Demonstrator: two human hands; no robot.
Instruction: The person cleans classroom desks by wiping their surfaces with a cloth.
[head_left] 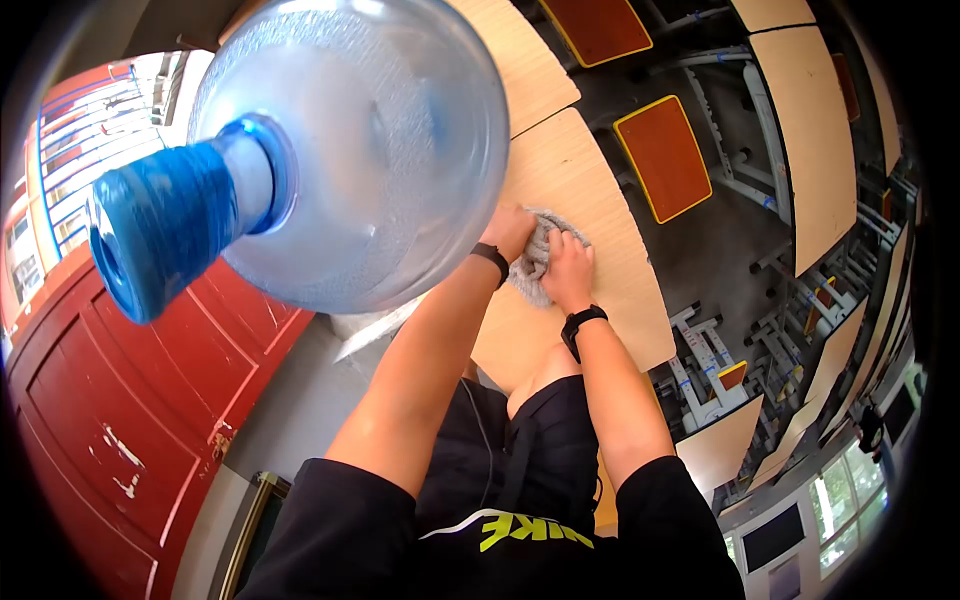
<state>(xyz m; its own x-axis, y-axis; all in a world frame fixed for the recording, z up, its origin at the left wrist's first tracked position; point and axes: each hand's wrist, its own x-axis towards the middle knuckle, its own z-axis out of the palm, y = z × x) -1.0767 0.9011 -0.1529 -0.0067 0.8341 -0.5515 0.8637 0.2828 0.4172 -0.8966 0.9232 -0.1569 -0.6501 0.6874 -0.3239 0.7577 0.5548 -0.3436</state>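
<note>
Gray cloth point(531, 270) lies bunched on the wooden desktop point(590, 185), gripped by the curled fingers of the left hand point(510, 230) and right hand point(570, 273). Left of the cloth is a blue-topped water jug point(350, 150); farther off, beyond the desktop's edge, a yellow-rimmed stool point(662, 160).

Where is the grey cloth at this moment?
In the head view, the grey cloth lies on the pale desk, right of the water bottle in the picture, with the left hand and right hand on it.
</note>
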